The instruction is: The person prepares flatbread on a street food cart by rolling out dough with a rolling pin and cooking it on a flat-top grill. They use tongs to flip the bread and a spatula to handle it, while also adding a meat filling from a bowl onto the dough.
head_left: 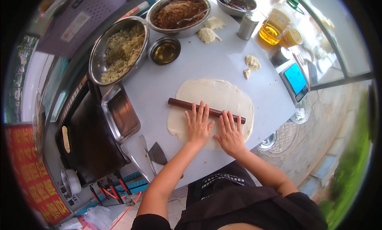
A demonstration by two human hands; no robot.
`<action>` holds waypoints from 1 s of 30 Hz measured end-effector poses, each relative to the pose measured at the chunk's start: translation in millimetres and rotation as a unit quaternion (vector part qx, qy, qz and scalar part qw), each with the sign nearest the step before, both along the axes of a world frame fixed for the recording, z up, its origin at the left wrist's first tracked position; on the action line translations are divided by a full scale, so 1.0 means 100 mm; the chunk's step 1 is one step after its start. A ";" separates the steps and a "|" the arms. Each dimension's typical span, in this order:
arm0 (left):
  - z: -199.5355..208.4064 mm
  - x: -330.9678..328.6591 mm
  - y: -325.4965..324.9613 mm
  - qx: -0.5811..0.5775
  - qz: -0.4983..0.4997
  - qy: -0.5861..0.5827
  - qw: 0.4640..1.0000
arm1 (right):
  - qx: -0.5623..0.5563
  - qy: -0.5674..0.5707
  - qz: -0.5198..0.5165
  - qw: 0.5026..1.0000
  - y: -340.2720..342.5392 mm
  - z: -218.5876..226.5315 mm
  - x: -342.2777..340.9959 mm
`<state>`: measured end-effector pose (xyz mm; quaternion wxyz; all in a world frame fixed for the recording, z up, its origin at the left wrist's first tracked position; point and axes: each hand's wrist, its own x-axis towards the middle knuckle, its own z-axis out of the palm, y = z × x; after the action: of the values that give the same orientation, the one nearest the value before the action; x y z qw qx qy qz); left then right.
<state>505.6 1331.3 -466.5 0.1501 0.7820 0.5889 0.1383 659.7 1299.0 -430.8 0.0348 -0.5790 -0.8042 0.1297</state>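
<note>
A wide sheet of dough (211, 93) lies flat on the pale work table (151, 85), thin and roughly oval. Across its middle rests a dark wooden rolling pin (180, 103), slanting slightly down to the right. My left hand (199, 124) presses on the pin with fingers stretched and spread, not wrapped round it. Beside it, my right hand (229, 130) lies flat over the right part of the pin, its fingers extended too. Both palms hang over the near half of the dough and hide some of it.
Back left stand bowls of pale filling (123, 51), brown filling (175, 15) and oil (165, 52). Dough pieces (209, 34), a shaker (247, 26) and an oil jug (272, 29) lie farther back. A griddle (93, 134), metal tray (123, 114) and scraper (158, 152) are left; a phone (295, 79) is right.
</note>
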 end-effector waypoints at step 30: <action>0.15 0.17 -0.65 -0.022 -0.098 0.024 0.995 | 0.020 0.006 -0.092 0.996 -0.39 -0.03 0.40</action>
<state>522.2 1265.9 -451.2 0.1657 0.8356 0.5156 0.0914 700.0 1259.9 -433.8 0.0631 -0.6486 -0.7500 0.1134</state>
